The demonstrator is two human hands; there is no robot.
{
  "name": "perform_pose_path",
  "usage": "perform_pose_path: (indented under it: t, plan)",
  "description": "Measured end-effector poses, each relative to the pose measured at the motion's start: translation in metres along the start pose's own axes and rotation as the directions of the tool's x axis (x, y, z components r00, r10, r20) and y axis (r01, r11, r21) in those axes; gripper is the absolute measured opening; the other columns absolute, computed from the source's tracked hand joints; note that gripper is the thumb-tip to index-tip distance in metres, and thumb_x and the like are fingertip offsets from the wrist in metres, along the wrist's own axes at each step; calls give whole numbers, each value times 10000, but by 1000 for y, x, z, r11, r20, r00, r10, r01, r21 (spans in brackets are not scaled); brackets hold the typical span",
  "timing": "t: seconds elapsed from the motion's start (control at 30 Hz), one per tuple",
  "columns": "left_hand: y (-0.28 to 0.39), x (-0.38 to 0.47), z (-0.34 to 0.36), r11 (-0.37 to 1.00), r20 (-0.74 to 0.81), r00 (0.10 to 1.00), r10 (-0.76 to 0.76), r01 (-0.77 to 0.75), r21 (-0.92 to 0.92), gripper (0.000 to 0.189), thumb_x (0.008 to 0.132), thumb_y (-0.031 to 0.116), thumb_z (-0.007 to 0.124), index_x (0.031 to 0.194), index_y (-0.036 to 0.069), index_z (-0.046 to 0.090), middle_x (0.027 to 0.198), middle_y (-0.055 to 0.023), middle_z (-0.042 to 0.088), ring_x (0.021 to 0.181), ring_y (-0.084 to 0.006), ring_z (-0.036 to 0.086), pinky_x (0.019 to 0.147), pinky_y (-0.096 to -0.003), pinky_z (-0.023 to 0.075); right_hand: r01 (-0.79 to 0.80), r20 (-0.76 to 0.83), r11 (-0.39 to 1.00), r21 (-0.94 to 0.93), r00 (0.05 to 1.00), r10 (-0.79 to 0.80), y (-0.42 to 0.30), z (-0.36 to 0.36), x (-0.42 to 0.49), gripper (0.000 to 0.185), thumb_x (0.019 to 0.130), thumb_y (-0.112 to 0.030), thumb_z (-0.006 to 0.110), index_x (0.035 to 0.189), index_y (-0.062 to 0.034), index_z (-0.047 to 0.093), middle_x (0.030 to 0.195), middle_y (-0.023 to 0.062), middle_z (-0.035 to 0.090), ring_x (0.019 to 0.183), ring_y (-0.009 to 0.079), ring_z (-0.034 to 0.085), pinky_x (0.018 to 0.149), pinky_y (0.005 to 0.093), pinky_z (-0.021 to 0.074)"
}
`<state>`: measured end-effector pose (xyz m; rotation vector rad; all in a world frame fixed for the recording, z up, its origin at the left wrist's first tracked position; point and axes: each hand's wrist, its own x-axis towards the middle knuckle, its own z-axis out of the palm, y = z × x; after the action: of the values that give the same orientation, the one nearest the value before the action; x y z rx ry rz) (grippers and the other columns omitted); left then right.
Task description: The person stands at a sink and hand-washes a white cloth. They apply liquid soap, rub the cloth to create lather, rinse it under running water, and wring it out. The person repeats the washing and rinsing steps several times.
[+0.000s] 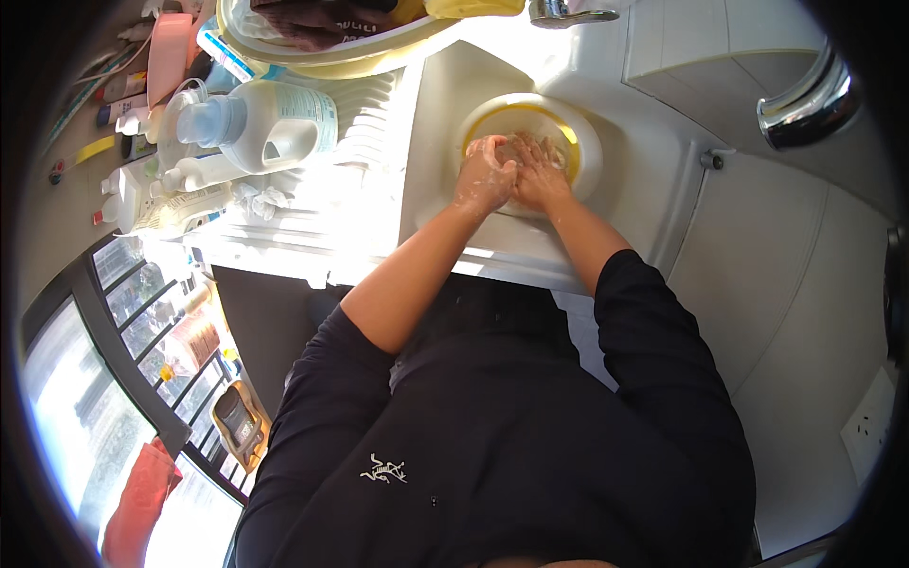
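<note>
A round white basin with a yellow inner edge [588,153] stands in the white sink [639,192]. Both hands are inside the basin, close together, with what looks like suds on the skin. My left hand [485,174] is bent, its thumb near the back of the other hand. My right hand [537,170] lies beside it with the fingers stretched towards the far side of the basin. Under and between the fingers something pale and wet shows; whether it is cloth or only sudsy water cannot be told, nor whether either hand grips it.
A detergent jug with a blue cap [280,128] and several bottles stand left of the sink on the ribbed drainboard [362,135]. A large tub [334,53] holding dark cloth is behind them. A chrome faucet [806,106] juts in at upper right.
</note>
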<state>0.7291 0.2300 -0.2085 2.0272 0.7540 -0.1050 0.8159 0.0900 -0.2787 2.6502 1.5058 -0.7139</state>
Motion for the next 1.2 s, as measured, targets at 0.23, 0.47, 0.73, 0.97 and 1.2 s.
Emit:
perform_pose_path:
  t: [0.23, 0.47, 0.73, 0.97, 1.2]
  plan:
    - [12, -16, -23, 951, -35, 983, -178, 163, -264, 345, 934, 210, 674, 1228, 31, 653, 1258, -145, 623, 993, -240, 677, 938, -362, 547, -52, -68, 971, 232, 995, 69, -22, -2, 36, 646, 970, -385, 565, 1558, -147, 439, 1612, 139, 398, 1558, 344, 258, 1267, 613, 141]
    - [6, -17, -26, 878, 30, 954, -299, 287, -382, 321, 946, 233, 673, 1207, 47, 674, 1230, -111, 666, 1020, -209, 673, 924, -358, 543, -209, -150, 967, 143, 962, 230, -33, -13, 36, 735, 850, -361, 716, 1516, -149, 487, 1612, 126, 384, 1519, 340, 300, 1222, 626, 210]
    - [11, -15, -25, 774, 12, 887, -462, 409, -484, 325, 944, 237, 656, 1221, 70, 663, 1249, -103, 666, 1118, -217, 647, 960, -358, 517, -332, -110, 931, 152, 931, 349, -27, 10, 34, 633, 864, -309, 695, 1465, -191, 533, 1521, 143, 459, 1438, 325, 415, 1157, 593, 306]
    - [6, -13, 2, 623, 70, 820, -567, 484, -614, 600, 869, 229, 730, 1408, 57, 530, 1200, -86, 667, 1142, -194, 616, 983, -354, 491, -92, 406, -522, 848, 746, 528, -27, -3, 28, 495, 977, -276, 599, 1443, -171, 473, 1353, 109, 563, 1218, 308, 572, 1017, 450, 481]
    - [21, -1, -24, 803, 419, 851, -315, 475, -361, 523, 785, 227, 842, 1214, 69, 588, 959, -48, 669, 756, -138, 652, 653, -300, 533, -16, 159, -601, 799, 970, 186, -33, -87, -29, 594, 1035, -358, 476, 1554, -85, 377, 1521, 117, 477, 1421, 310, 451, 1158, 426, 381]
